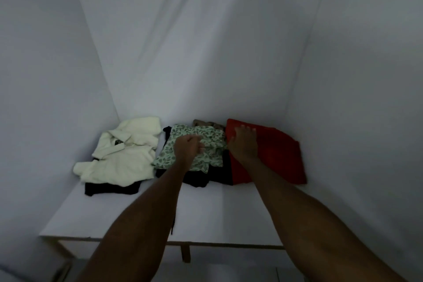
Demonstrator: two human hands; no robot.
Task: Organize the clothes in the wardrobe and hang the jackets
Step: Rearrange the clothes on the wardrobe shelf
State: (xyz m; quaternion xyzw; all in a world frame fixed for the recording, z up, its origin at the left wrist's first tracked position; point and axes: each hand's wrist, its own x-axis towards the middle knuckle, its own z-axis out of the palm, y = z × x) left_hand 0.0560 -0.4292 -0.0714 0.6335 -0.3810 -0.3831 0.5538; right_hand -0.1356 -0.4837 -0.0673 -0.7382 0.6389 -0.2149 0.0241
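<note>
Both my arms reach forward onto a white wardrobe shelf [206, 210]. My left hand [186, 147] curls its fingers into a leaf-printed green garment [206, 144], gripping it. My right hand [243, 142] lies flat, fingers straight, on a folded red garment [274, 155] just beside it. Black clothing [212, 174] lies under both. Further left of my left hand sits a crumpled cream garment [126, 151] over another black piece [109, 188].

Dim, bluish light; soft focus throughout, wide-angle bending at edges.
</note>
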